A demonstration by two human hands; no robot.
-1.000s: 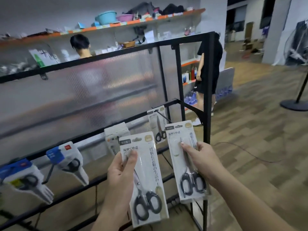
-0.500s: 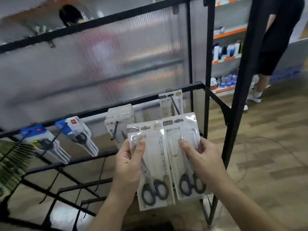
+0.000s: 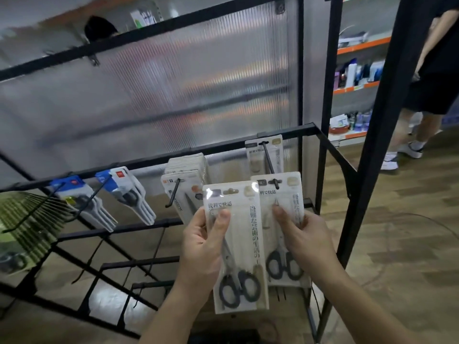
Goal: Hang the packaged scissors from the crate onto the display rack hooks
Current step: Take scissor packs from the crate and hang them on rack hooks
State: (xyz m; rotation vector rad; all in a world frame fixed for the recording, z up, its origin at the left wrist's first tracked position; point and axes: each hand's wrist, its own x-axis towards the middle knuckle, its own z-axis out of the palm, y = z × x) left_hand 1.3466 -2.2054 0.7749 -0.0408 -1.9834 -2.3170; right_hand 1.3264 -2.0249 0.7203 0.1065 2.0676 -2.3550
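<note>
My left hand [image 3: 202, 247] grips a white pack of black-handled scissors [image 3: 238, 244] by its left edge, thumb on the front. My right hand [image 3: 304, 240] holds a second scissors pack [image 3: 285, 194], partly tucked behind the first. The tip of the rightmost black hook [image 3: 269, 162] sits in that second pack's hanging slot. One more scissors pack [image 3: 253, 155] hangs further back on the same hook. The crate is out of view.
The black rack's rail [image 3: 223, 148] carries more hooks: a stack of white packs [image 3: 185, 177] in the middle, blue-and-white packs [image 3: 124, 189] to the left, green packs [image 3: 29, 227] at far left. A black upright post [image 3: 367, 150] stands close right. A person [image 3: 432, 78] stands beyond it.
Both hands moved the two packs closer to the rack and up. The right-hand pack's slot has come onto the tip of the rightmost hook. The camera has tilted down.
</note>
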